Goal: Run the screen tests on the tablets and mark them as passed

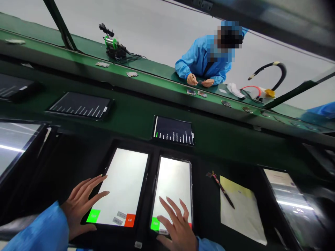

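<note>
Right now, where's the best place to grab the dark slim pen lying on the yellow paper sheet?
Pinch the dark slim pen mid-barrel from above; it lies flat and slanted across the yellow paper sheet, its upper end with the charm off the paper.

Right hand [176,225] covers lower edge of right tablet [172,190]; red button under fingers mostly hidden. Button labels by left hand [80,205] fingertips too blurred to read.
</note>
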### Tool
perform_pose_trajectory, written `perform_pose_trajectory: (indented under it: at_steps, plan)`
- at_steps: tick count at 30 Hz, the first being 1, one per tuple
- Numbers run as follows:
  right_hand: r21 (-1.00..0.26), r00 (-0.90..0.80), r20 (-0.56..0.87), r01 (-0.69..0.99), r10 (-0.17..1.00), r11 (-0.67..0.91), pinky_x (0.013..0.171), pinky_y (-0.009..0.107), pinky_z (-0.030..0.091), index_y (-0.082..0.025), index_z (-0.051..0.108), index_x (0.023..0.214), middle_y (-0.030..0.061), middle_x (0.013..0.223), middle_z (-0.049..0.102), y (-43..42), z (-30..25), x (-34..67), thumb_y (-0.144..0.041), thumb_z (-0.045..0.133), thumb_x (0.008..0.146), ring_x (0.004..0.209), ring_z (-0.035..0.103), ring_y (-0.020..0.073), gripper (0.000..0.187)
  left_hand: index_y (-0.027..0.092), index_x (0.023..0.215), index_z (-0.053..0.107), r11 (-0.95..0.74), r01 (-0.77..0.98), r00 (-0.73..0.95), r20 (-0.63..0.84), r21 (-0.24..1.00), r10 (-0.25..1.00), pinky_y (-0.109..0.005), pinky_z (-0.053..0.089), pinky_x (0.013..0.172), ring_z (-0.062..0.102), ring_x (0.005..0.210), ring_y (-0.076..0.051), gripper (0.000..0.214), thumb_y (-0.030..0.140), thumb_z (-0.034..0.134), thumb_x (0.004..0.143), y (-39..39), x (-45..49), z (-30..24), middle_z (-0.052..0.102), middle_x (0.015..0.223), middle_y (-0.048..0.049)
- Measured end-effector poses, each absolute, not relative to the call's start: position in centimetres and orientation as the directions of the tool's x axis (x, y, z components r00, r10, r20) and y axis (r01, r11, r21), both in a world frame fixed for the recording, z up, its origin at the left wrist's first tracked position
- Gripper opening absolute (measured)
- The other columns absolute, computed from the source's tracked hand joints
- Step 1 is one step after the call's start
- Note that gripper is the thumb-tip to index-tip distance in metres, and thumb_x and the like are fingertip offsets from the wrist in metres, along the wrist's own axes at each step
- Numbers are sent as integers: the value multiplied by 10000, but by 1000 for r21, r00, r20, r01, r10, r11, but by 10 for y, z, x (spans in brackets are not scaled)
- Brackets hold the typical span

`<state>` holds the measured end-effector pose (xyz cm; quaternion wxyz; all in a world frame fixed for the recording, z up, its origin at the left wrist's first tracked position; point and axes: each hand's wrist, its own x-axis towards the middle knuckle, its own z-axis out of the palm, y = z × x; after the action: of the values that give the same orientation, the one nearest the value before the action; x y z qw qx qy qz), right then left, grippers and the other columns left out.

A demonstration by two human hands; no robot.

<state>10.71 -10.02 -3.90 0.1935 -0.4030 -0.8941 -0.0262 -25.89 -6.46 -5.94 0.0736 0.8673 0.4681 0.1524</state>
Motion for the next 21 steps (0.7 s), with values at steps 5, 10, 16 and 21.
perform_pose_trajectory:
  at_steps: [5,10,16,21]
  plan:
    - [-77,-601,396,731,694,678,1139,477,57,-271,601,857,52,1253,593,-103,-41,104,-432,569,860,1273,417,202,164,293,1214,430,-645,691,597,245,326,763,-545,213,1043,290,1318,-355,774,252,627,466,-57,-255,-55,237,1480,-84]
    - [31,-577,447,774,684,633,1123,511,76,-311,633,968,62,1174,637,-108,-51,102,-343,635,806,1206,469,224,165,325,1171,502,-722,642,662,288,257,692,-550,133,1077,283,1323,-322,608,343,681,590,-50,-257,-50,217,1490,-53]
    - [12,-448,360,879,818,477,1058,533,186,-310,576,1175,97,1345,500,-113,-56,138,-594,573,802,1201,470,327,468,308,1221,500,-625,760,584,233,181,778,-583,226,1036,272,1326,-382,671,523,744,635,-46,-277,-49,245,1459,-116]
    - [98,-393,258,919,882,381,989,521,240,-299,495,1273,97,1453,362,-127,-50,183,-650,533,789,1265,390,366,599,313,1246,480,-584,783,554,189,213,811,-601,299,990,306,1300,-420,723,431,752,586,-44,-285,-45,258,1464,-120]
